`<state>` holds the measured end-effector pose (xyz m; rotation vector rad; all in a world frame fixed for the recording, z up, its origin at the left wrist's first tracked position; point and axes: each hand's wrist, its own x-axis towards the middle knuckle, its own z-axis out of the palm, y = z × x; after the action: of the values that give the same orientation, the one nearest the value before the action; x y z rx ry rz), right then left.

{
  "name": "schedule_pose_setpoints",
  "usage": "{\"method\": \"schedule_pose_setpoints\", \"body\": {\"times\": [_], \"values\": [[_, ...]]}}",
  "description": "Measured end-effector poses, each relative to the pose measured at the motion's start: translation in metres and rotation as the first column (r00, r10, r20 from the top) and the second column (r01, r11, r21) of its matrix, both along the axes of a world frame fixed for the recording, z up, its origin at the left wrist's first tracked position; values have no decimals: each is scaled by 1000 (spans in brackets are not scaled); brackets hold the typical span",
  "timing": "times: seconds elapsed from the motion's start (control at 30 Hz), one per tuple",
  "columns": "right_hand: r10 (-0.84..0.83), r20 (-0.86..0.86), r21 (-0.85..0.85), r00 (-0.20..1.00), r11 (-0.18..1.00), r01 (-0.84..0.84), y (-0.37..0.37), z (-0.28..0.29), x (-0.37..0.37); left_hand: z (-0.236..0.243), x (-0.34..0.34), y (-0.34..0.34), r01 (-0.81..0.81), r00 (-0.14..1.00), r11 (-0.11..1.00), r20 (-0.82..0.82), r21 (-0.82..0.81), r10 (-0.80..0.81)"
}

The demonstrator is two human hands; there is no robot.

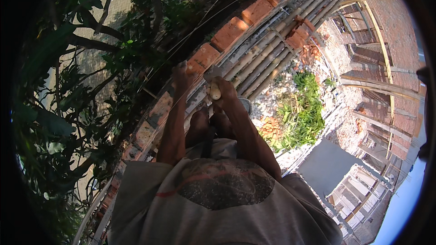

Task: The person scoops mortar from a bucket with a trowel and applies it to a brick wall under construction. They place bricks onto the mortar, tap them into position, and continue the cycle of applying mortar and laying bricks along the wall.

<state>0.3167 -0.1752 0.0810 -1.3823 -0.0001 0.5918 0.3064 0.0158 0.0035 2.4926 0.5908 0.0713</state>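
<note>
The brick wall (146, 132) carries a row of orange bricks (230, 33), while more bricks (298, 38) lie on bamboo poles (262, 66).

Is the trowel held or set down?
Held: the trowel is in the right hand, its handle poking out of the grip.

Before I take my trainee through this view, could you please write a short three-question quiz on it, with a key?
1. Which hand holds the trowel?
2. True or false: the bamboo poles run along the right side of the row of bricks.
3. Fill in the missing word: the left hand is at the edge of an orange ____.

Key: 1. The right hand. 2. True. 3. Brick.
</note>
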Motion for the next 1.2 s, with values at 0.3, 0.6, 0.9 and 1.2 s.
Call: {"method": "schedule_pose_setpoints", "body": {"times": [0.3,0.6,0.9,1.2], "values": [[-4,-100,-192,995,981,-15,-94,49,-49,0,2,0,13,1000,999,2,48,-13],[318,90,-899,944,434,-61,-201,-4,-102,37,29,-19,91,996,979,-12,182,-90],[-518,-63,-176,853,847,502,-99,-120,130,38,111,-67,286,920,931,207,229,-334],[-512,261,-241,818,786,569,-86,-194,288,15,123,-70,287,916,934,225,212,-333]]}}
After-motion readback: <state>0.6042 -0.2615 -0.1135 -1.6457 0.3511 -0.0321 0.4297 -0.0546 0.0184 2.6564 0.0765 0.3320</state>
